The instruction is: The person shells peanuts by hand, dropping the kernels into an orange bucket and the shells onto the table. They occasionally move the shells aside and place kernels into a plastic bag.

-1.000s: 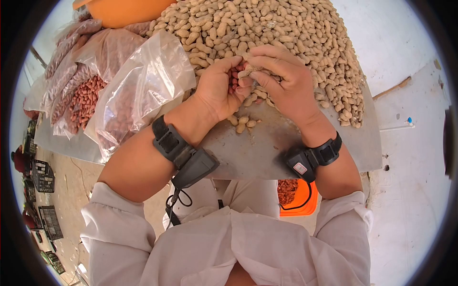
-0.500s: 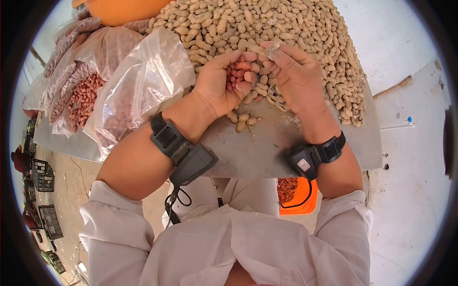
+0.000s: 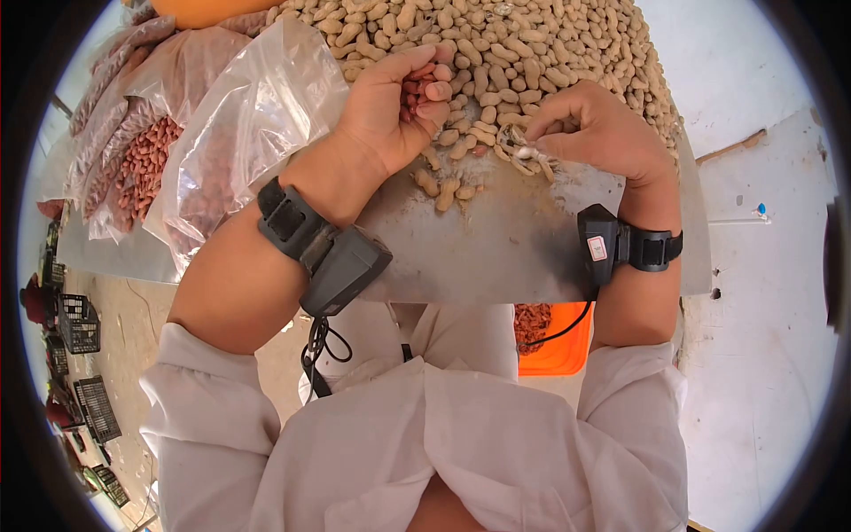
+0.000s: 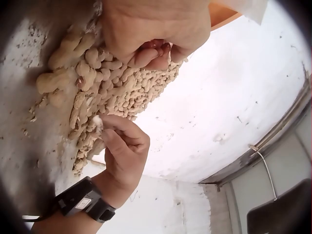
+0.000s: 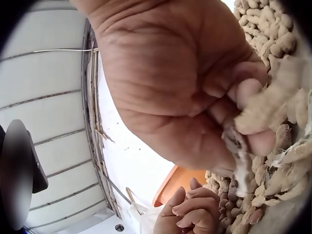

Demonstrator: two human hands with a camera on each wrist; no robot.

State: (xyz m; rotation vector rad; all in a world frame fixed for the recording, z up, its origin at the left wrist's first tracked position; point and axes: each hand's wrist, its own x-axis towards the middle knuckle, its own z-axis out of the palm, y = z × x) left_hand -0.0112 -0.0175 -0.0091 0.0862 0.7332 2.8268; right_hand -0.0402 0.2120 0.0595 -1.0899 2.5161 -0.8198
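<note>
My left hand [image 3: 386,111] is cupped with its fingers curled round several red shelled peanuts [image 3: 414,92]. It hovers by the near edge of a large heap of unshelled peanuts [image 3: 523,53]. To its right, my right hand [image 3: 612,133] is low over a small cluster of broken shells [image 3: 519,158] at the heap's front edge. Between its thumb and fingers it pinches a split peanut shell [image 5: 242,170], whose pale inside shows in the right wrist view. Some loose whole peanuts [image 3: 446,191] lie on the metal tabletop [image 3: 496,248] between the hands.
Clear plastic bags [image 3: 257,115] of red peanuts [image 3: 146,164] stand at the left, an orange basin [image 3: 208,11] behind them. Below the table's front edge is an orange container [image 3: 567,346] with reddish contents. A white wall [image 3: 762,293] runs along the right.
The right hand has parted from the left and moved right and down to the broken shells. Earlier both hands met around a peanut. The left hand still holds its red kernels.
</note>
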